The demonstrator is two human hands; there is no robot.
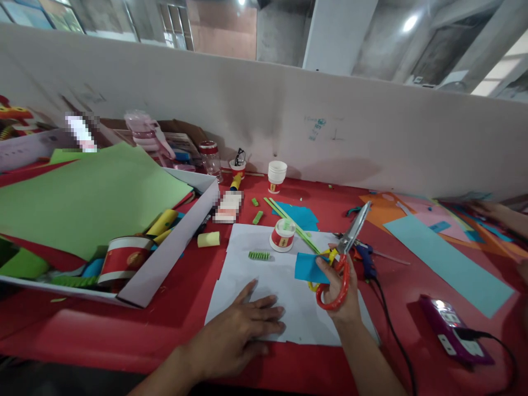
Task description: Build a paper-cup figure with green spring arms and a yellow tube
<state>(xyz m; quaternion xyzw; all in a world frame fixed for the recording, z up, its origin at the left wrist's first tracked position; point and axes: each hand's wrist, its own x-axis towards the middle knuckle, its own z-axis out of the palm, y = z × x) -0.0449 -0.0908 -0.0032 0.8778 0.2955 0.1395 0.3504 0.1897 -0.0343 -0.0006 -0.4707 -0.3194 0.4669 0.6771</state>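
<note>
My left hand (243,330) lies flat, fingers spread, on a white sheet of paper (243,286). In my right hand (344,291) is a pair of scissors (344,253) with red and yellow handles, blades pointing up and away. Its thumb and fingers also pinch a small blue paper piece (307,268) above the sheet. Beyond my hands, a red and white paper cup (283,236) rests on the sheet, with a bit of green on top. A folded green paper strip (259,256) lies beside it.
A white box (175,242) of coloured paper stands left. A glue gun (367,261) and its cord lie right, near a purple power strip (456,330). Stacked cups (276,177) stand by the wall. Another person's arm (501,217) shows at far right.
</note>
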